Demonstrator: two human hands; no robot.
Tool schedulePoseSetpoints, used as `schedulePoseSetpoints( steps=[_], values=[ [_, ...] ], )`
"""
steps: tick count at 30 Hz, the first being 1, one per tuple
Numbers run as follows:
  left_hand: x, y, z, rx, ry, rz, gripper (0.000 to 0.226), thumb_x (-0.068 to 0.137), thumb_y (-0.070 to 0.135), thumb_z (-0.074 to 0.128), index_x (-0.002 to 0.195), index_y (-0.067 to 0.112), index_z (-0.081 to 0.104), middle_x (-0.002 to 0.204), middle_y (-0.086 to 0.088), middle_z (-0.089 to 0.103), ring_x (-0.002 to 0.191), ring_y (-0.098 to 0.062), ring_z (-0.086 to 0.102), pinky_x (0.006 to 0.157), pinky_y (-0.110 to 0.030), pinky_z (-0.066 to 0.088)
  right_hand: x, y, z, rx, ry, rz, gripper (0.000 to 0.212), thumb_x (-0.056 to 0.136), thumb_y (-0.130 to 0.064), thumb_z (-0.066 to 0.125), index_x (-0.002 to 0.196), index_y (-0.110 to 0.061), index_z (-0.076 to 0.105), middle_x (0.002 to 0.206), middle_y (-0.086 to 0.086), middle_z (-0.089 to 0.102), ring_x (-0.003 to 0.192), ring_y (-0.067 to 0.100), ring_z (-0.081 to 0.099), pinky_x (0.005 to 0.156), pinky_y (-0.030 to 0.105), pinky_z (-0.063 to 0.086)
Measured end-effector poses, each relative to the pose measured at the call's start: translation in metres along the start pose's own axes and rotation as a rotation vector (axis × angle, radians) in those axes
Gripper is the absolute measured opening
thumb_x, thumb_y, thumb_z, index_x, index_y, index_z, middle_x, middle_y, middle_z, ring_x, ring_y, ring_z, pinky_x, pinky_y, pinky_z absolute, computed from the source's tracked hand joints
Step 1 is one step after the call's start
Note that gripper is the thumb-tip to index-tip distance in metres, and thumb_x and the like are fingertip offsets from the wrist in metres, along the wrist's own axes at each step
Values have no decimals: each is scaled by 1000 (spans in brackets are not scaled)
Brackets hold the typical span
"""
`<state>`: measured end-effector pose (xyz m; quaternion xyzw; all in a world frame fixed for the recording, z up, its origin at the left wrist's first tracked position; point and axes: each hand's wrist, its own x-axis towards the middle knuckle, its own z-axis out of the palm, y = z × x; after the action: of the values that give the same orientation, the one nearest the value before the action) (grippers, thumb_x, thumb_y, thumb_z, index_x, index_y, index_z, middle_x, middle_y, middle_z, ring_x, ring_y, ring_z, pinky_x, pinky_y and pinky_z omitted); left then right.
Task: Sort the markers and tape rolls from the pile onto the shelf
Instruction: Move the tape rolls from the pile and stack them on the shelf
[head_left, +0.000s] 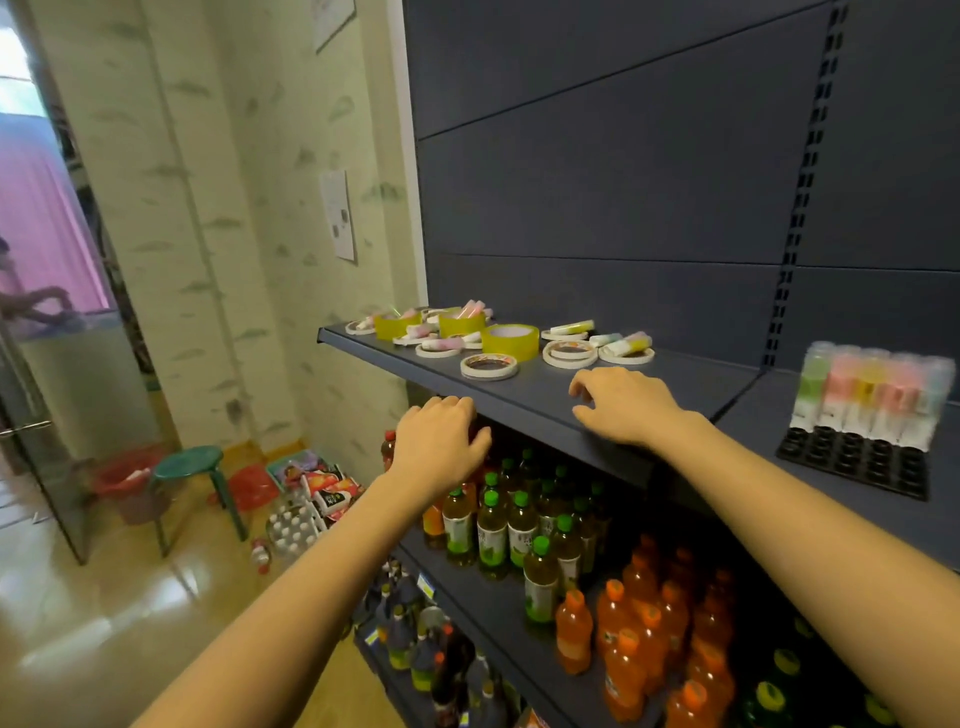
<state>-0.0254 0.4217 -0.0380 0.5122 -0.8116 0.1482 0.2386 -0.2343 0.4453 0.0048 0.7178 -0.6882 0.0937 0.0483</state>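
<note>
A mixed pile lies on the dark shelf: several flat white tape rolls, yellow tape rolls and pastel markers. On the neighbouring shelf section to the right, a row of markers stands upright in a black holder tray. My left hand hovers at the shelf's front edge, fingers loosely curled, holding nothing. My right hand rests over the shelf front, just short of the nearest white rolls, fingers apart and empty.
Lower shelves hold green-capped bottles and orange drink bottles. To the left stand a green stool, red baskets and goods on the floor. A glass door is at far left, another person behind it.
</note>
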Motion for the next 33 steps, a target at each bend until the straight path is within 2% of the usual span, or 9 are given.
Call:
schedulePoseSetpoints(
  steps=[4,8,13,16,20,22,26,30,33],
  values=[
    [37,-28,21,-10,11,7,30,92,39,43,94,12,56,99,-5,63,97,-24,57,74,-33,42,47,-8,11,8,29,10,28,95,-32,45,119,-23,57,126,3,57,114,25,52,88,38,45],
    [80,-62,44,-34,7,-23,31,93,39,42,101,13,58,104,-4,63,102,-24,56,80,-36,44,111,-14,21,-52,58,37,34,97,-36,40,116,-16,60,123,9,59,110,29,55,85,38,46],
    [127,-95,72,-61,17,-9,29,94,38,41,100,16,60,106,-2,65,100,-22,58,78,-35,48,188,-21,36,-79,-102,126,56,99,-48,27,130,-8,52,138,15,49,124,34,47,102,46,38],
    [149,-111,88,-105,29,-29,29,94,38,42,99,16,61,103,-2,66,98,-22,60,77,-35,50,216,-23,48,-122,-167,143,62,96,-55,29,130,-9,52,138,14,49,123,32,48,100,44,38],
    [174,-127,109,-118,-2,2,27,94,35,43,103,18,61,105,-2,66,97,-22,60,74,-33,46,239,-22,53,-90,-218,115,59,94,-54,35,124,-8,57,132,15,54,117,31,52,94,38,40],
    [186,-135,117,-156,16,5,24,93,34,44,102,19,60,104,-1,66,97,-22,60,72,-32,45,246,-22,47,-101,-176,100,59,94,-55,35,119,-9,60,125,14,58,112,30,54,90,36,42],
    [213,-144,135,-184,-17,62,29,92,42,44,84,18,59,97,-3,65,95,-24,59,76,-35,44,251,-11,34,-200,-99,136,44,93,-55,36,88,-18,60,87,3,55,85,23,54,73,36,40],
    [239,-143,147,-147,-224,210,54,88,61,41,61,16,51,71,0,55,79,-20,58,67,-32,42,248,3,27,-185,-74,263,46,91,-54,39,71,-20,62,67,-3,49,62,13,45,52,27,30],
    [254,-143,151,-197,-392,346,52,88,56,43,53,17,44,59,1,48,68,-18,52,61,-29,39,239,9,27,-157,-64,351,48,91,-54,39,58,-24,55,66,-4,50,62,13,47,52,27,30]
  ],
)
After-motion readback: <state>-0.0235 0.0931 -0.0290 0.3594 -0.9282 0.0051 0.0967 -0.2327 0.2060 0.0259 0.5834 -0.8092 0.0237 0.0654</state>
